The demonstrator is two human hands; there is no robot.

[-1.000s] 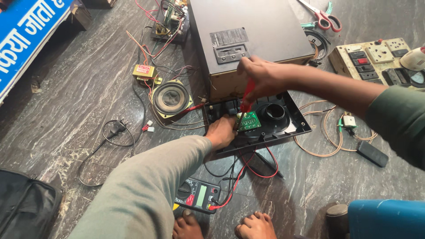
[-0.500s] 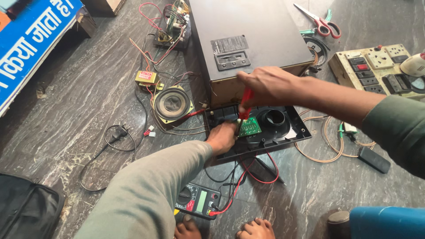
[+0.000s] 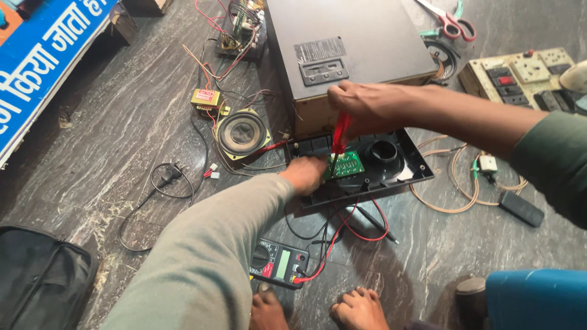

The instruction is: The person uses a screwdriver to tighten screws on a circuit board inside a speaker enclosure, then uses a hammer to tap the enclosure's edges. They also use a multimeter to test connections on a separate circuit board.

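Red-handled screwdriver (image 3: pixel 340 131) sits in the right hand (image 3: pixel 367 107)'s closed grip (left hand (image 3: pixel 306 174) steadies green circuit board (image 3: pixel 347 165)).

Right hand (image 3: pixel 367 107) tilted the red screwdriver (image 3: pixel 340 131) upright.

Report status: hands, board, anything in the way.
Right hand grips red-handled screwdriver, tip on small green circuit board. Left hand steadies black plastic panel. Red and black probe leads trail beside panel.

Blue sign (image 3: pixel 46 58) top left; grey label (image 3: pixel 320 49) on black box; multimeter screen (image 3: pixel 283 264) bottom centre.
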